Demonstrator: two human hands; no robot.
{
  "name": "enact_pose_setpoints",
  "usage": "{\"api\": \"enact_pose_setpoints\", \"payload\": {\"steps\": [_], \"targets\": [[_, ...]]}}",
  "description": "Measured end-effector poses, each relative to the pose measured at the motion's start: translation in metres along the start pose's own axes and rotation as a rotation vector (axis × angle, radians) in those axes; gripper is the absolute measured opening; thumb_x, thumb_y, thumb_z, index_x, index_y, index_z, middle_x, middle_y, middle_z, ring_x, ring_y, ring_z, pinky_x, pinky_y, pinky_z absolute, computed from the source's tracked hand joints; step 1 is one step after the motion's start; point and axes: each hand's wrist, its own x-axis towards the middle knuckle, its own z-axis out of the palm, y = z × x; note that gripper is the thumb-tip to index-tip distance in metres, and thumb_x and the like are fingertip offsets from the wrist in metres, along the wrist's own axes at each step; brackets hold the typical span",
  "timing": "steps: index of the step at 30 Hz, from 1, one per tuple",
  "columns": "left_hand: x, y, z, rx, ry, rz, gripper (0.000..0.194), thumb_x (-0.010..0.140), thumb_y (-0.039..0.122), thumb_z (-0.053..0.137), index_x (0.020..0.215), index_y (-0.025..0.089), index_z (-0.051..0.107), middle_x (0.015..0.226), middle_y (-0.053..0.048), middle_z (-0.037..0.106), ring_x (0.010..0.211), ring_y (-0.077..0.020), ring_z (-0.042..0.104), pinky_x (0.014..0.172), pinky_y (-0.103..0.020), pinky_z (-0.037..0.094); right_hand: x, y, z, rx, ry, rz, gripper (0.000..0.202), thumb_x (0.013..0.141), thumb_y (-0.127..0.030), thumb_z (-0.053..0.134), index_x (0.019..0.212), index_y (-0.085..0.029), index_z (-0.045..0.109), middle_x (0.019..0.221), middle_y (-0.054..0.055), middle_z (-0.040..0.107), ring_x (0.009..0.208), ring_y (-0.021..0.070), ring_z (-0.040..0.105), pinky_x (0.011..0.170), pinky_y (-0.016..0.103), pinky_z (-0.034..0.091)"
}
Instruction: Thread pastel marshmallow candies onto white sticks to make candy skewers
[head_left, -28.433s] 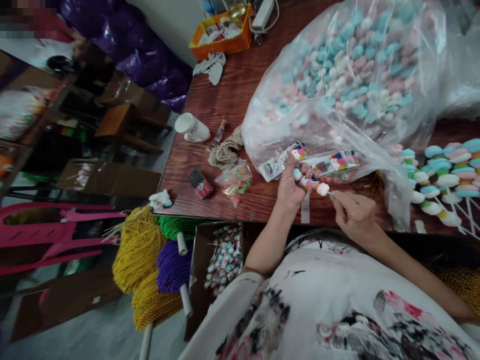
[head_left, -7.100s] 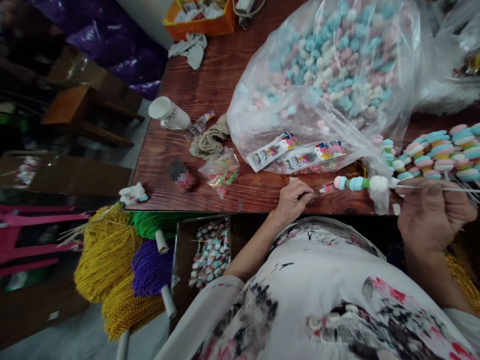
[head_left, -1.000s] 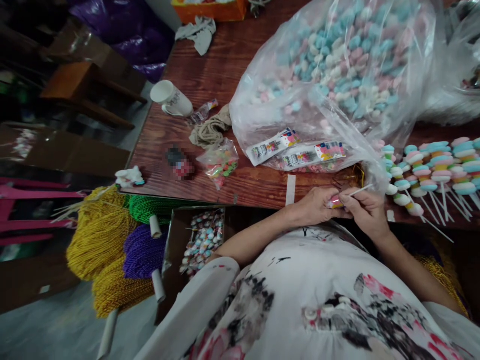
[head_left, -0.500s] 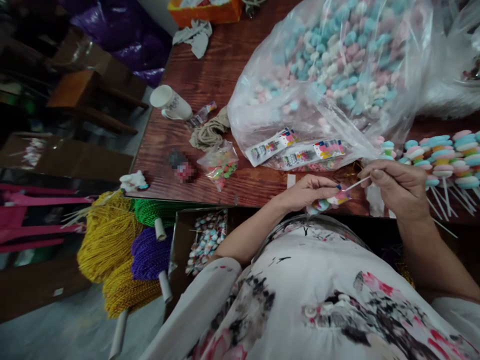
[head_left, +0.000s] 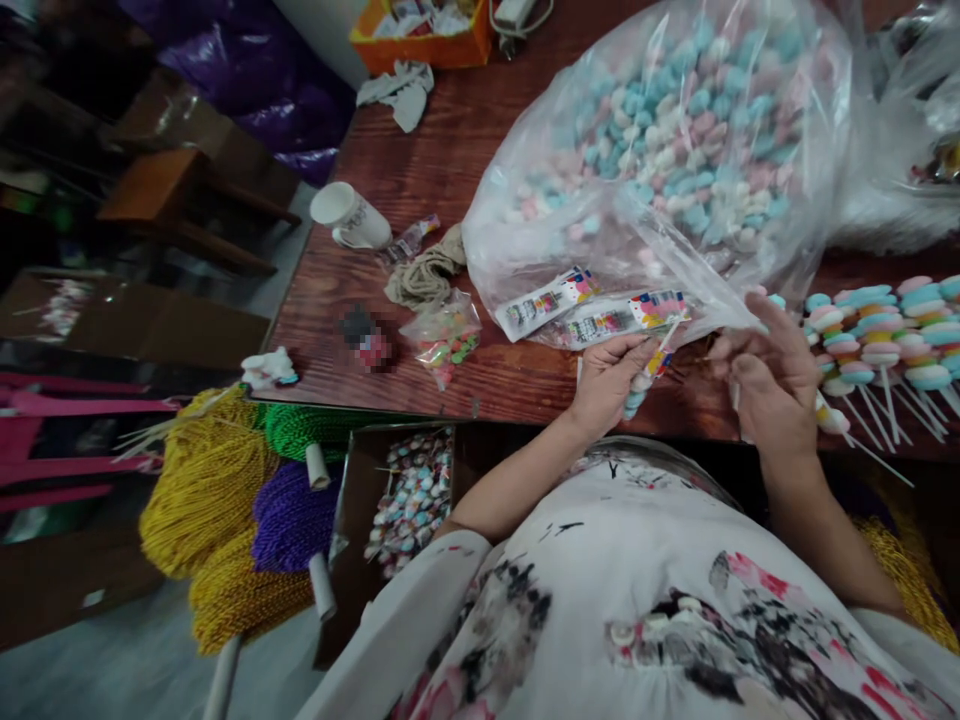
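Observation:
My left hand (head_left: 611, 385) is closed around a wrapped marshmallow skewer (head_left: 636, 400) near the table's front edge. The skewer's white stick (head_left: 671, 338) points up and away past the fingertips, and a printed wrapper shows beside it. To the right, my right hand (head_left: 776, 375) is raised with the index finger stretched up and the thumb and other fingers drawn together. A thin gold strand shows near those fingertips, but what they pinch is too small to make out. Beyond both hands lie printed packaging sleeves (head_left: 615, 322) on a big clear bag of marshmallows (head_left: 667, 130).
Several marshmallow skewers (head_left: 877, 325) lie at the right. On the table's left are a white mug (head_left: 352, 215), a bundled cloth cord (head_left: 424, 270) and a small candy bag (head_left: 446, 340). Below the edge stand a box of wrapped candies (head_left: 412, 500) and yellow cord spools (head_left: 202, 490).
My right hand has let go of the stick and drawn its fingertips away from the left. My left hand has turned the skewer so its stick points more upward.

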Motion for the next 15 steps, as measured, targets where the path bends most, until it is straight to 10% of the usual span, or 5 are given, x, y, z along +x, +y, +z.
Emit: {"api": "enact_pose_setpoints", "payload": {"steps": [8,12,15], "targets": [[-0.005,-0.013,0.007,0.188,-0.071,0.291,0.029,0.075,0.049,0.081,0.081,0.021,0.080,0.082,-0.002,0.072,0.083,-0.0118,0.063,0.083,-0.025,0.051,-0.033,0.014,0.033,-0.381,0.109,-0.208,0.009,0.083,-0.022,0.075,0.086,-0.022,0.066,0.074,-0.001,0.064,0.064,0.0150,0.058,0.060,0.030,0.048],[-0.015,-0.013,-0.005,0.221,-0.053,0.211,0.041,0.080,0.058,0.072,0.102,0.023,0.078,0.107,-0.004,0.072,0.105,-0.0152,0.064,0.093,-0.025,0.050,-0.025,0.015,0.028,-0.331,0.094,-0.259,0.008,0.087,-0.015,0.068,0.087,-0.023,0.066,0.081,0.001,0.066,0.073,0.0169,0.062,0.066,0.031,0.050],[-0.021,-0.008,-0.017,0.171,-0.128,0.030,0.051,0.079,0.062,0.072,0.108,0.020,0.074,0.095,-0.004,0.070,0.085,-0.0124,0.064,0.078,-0.023,0.052,-0.024,0.016,0.027,-0.227,0.087,-0.191,0.009,0.089,-0.015,0.066,0.088,-0.024,0.066,0.080,0.000,0.065,0.072,0.0162,0.060,0.065,0.031,0.049]]}}
